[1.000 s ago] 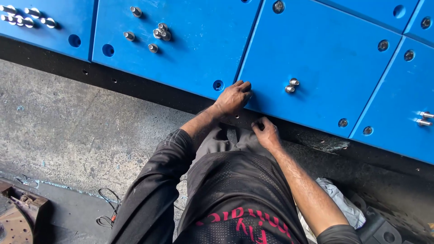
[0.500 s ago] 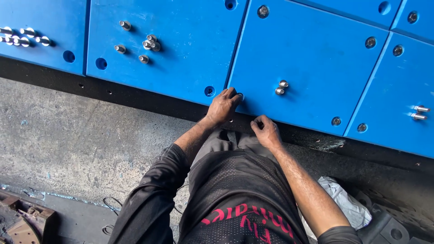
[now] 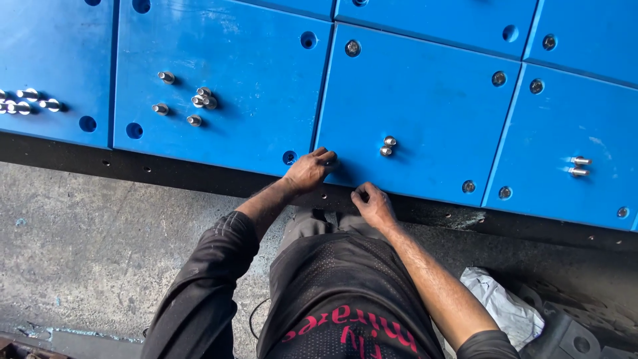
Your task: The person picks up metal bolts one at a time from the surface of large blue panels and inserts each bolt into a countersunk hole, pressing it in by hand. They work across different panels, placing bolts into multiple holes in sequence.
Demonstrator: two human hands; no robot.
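Two steel bolts (image 3: 386,146) stand upright on the glossy blue panel (image 3: 425,113); left hand (image 3: 307,171) fingers curl at its corner, right hand (image 3: 374,205) loosely curled at the lower edge, grasp indeterminate.

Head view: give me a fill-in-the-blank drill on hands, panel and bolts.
1. The left hand rests its fingers on the corner of a ____ panel.
2. Just right of those fingers, ____ loose bolts stand together on that panel.
3. The right hand lies at the panel's near edge, over the ____ strip beneath.

Missing: blue; two; black
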